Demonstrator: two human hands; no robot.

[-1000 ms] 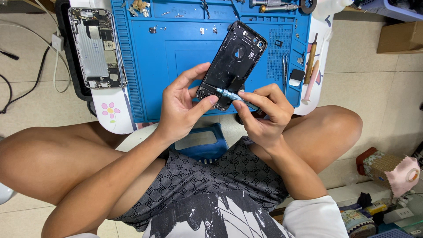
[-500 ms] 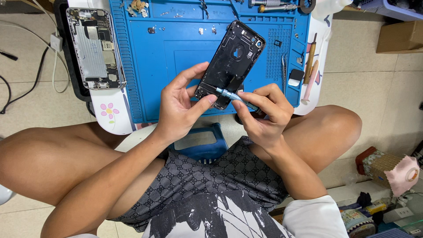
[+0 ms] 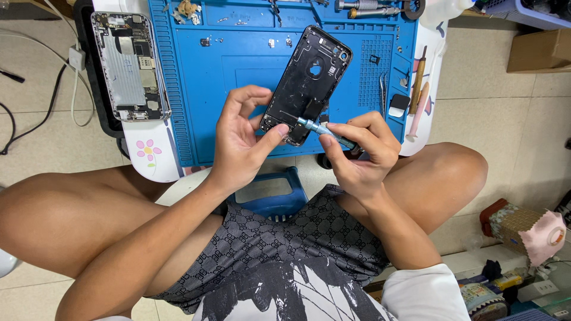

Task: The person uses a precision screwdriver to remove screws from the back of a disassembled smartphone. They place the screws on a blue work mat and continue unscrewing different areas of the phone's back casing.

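head view: the left hand [image 3: 244, 139] is closed around the lower edge of a black phone housing [image 3: 308, 83], thumb pressed on its bottom corner and the curled fingers around the far side, propping it tilted over the blue work mat [image 3: 226, 77]. the housing lies at about 12 o'clock from the hands, its top end pointing toward 1 o'clock, its gutted inside facing up. the right hand [image 3: 360, 148] is pinched narrow on a small blue-handled screwdriver [image 3: 324, 129], the tip aimed toward 10 o'clock and touching the housing's bottom end, just beside the left thumb.

at 10 o'clock a second opened phone [image 3: 131, 65], silver, with its board showing, rests at the left end of the low bench [image 3: 151, 154], beside the mat. at 2 o'clock tweezers [image 3: 382, 92] and two pry sticks [image 3: 419, 89] lie along the mat's right edge. small screws [image 3: 270, 43] sit loose on the mat near the top. a blue stool [image 3: 270, 196] shows between the knees.

what could go wrong, as a judgement: the tip sits close to the left thumb, so a slip off the screw head could jab the thumb or scratch the housing. the housing is held only at one end and tilted, so hard pressing could twist it out of the grip. a screw that comes free could roll off the tilted shell and be lost on the floor [image 3: 493, 107].
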